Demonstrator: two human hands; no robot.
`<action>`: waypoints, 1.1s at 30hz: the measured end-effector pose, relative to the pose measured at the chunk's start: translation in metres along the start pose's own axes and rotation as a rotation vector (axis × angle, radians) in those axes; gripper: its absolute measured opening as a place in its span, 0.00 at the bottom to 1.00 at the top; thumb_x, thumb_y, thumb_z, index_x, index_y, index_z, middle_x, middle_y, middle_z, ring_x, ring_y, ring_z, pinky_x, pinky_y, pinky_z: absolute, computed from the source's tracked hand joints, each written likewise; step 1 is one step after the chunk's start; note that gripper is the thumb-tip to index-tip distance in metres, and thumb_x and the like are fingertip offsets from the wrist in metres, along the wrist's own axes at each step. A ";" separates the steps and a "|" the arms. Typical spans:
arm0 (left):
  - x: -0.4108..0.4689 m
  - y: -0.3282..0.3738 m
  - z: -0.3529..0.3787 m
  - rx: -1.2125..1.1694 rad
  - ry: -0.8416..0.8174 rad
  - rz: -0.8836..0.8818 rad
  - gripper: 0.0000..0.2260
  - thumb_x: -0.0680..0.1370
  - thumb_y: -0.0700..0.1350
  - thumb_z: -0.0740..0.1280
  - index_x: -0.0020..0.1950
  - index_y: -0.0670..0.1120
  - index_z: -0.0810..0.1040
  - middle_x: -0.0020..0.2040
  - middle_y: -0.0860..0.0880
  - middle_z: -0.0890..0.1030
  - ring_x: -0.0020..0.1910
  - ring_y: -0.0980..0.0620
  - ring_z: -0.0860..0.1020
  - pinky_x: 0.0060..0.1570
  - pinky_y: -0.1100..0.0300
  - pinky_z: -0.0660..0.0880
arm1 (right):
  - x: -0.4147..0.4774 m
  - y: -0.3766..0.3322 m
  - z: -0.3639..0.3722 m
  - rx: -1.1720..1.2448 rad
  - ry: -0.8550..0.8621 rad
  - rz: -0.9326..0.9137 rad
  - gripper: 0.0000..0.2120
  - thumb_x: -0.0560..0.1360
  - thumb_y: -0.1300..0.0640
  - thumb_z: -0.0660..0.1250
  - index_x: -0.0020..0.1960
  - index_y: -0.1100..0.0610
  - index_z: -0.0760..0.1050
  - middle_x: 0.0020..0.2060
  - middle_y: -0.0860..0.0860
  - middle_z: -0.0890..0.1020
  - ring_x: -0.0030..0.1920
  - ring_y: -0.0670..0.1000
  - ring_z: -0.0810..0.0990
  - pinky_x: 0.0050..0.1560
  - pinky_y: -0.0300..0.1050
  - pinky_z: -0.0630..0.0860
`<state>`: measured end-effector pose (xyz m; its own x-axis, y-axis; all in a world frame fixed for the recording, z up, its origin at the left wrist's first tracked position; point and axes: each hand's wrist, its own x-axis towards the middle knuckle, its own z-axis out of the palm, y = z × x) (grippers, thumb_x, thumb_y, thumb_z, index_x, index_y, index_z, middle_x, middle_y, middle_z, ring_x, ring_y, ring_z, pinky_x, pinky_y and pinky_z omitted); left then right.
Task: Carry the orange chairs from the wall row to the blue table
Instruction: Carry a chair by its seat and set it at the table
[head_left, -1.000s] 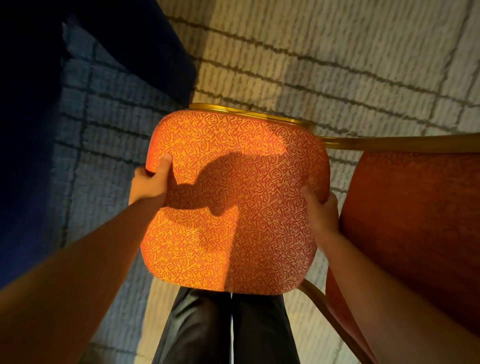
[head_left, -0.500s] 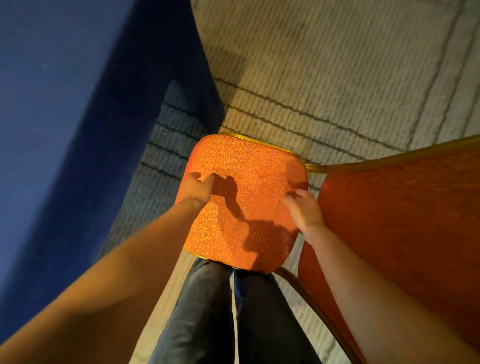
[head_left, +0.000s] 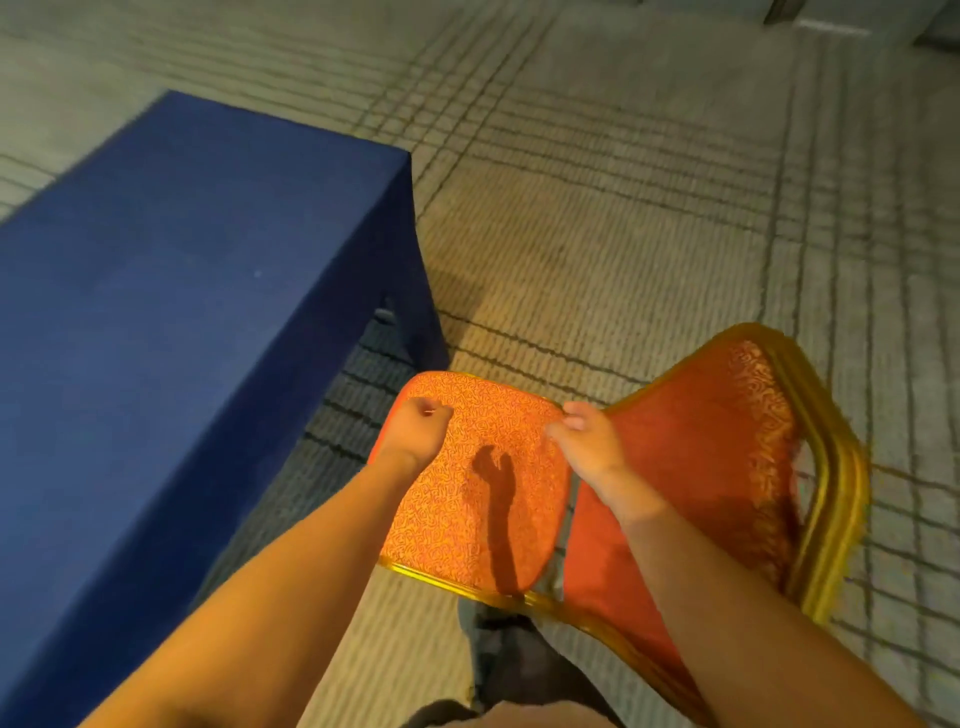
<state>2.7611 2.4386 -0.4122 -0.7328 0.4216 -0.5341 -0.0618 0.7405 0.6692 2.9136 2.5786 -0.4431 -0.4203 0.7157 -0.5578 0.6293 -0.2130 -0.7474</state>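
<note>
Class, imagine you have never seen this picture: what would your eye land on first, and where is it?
The bright orange chair with its gold frame, low in the middle, stands out most, with the left hand and right hand curled at the seat's far corners. Next comes the big blue table filling the left side, its corner just beyond the chair, on lined carpet.

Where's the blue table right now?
Head view, left side: the blue table stands just left of and slightly beyond the orange chair seat.
</note>
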 end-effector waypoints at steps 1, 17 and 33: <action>-0.012 0.003 -0.002 -0.014 0.008 0.025 0.10 0.80 0.48 0.62 0.40 0.47 0.74 0.34 0.47 0.71 0.34 0.48 0.70 0.38 0.55 0.68 | -0.010 -0.003 -0.005 -0.006 -0.005 -0.021 0.21 0.76 0.63 0.68 0.67 0.63 0.70 0.57 0.58 0.78 0.40 0.50 0.76 0.36 0.39 0.70; -0.155 0.051 0.030 -0.126 0.083 0.191 0.07 0.80 0.47 0.61 0.43 0.49 0.75 0.40 0.46 0.76 0.40 0.49 0.74 0.42 0.56 0.71 | -0.108 -0.050 -0.133 -0.417 -0.104 -0.421 0.21 0.77 0.58 0.68 0.68 0.60 0.71 0.63 0.54 0.77 0.61 0.51 0.76 0.57 0.41 0.70; -0.125 0.123 0.172 -0.377 0.354 -0.010 0.08 0.80 0.45 0.64 0.41 0.48 0.75 0.38 0.46 0.76 0.39 0.48 0.75 0.39 0.58 0.69 | 0.004 -0.090 -0.243 -0.952 -0.427 -0.716 0.20 0.76 0.49 0.66 0.67 0.52 0.73 0.64 0.51 0.78 0.63 0.52 0.76 0.64 0.48 0.72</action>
<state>2.9617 2.5669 -0.3517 -0.9112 0.1646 -0.3777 -0.2620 0.4759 0.8396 3.0142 2.7615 -0.2904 -0.9257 0.1630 -0.3413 0.3192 0.8208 -0.4738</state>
